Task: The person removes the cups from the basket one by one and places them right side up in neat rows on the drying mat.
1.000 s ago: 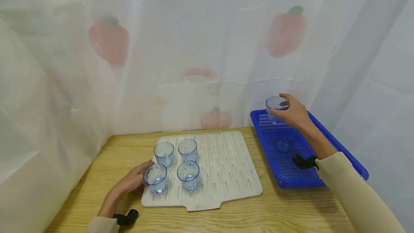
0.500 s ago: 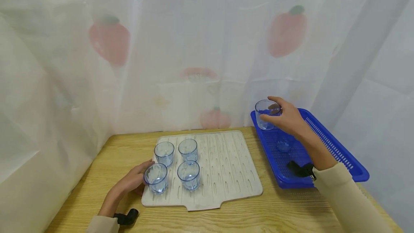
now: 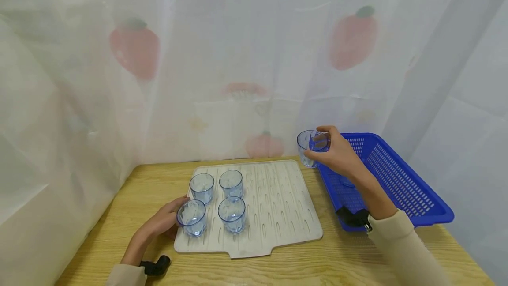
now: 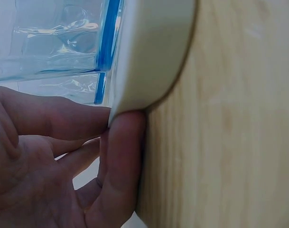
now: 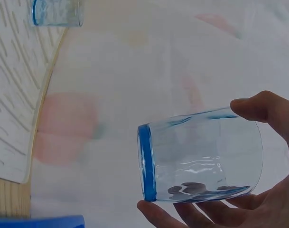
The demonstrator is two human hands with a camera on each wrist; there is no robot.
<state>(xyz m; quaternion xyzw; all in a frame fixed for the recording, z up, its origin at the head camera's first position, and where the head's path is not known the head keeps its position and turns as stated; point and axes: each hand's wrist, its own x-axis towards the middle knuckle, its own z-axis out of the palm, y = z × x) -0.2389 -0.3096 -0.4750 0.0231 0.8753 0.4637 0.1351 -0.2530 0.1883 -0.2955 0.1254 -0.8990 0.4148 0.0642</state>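
Observation:
My right hand [image 3: 337, 153] holds a clear blue-tinted drinking glass [image 3: 307, 160] by its sides, thumb on one side and fingers on the other. That glass is upright in the head view, off the table near the basket's back left corner. At the left, my left hand [image 3: 160, 220] pinches the edge of the cream draining board [image 3: 278, 206]; in the left wrist view the fingertips [image 4: 127, 137] are right at its corner. Four matching glasses stand upright on the board's left half, among them a front left glass [image 3: 192, 220] close beside the left hand.
A blue slotted plastic basket [image 3: 397, 180] stands on the wooden table [image 3: 293, 268] at the right, partly behind the right arm. Another glass [image 3: 346, 181] lies in it, mostly hidden by the wrist. A white curtain [image 3: 238, 47] with strawberry prints hangs behind the table.
My right hand has carried the glass left and a little lower, from over the basket to beside its left rim. The left hand and the glasses on the board have stayed put.

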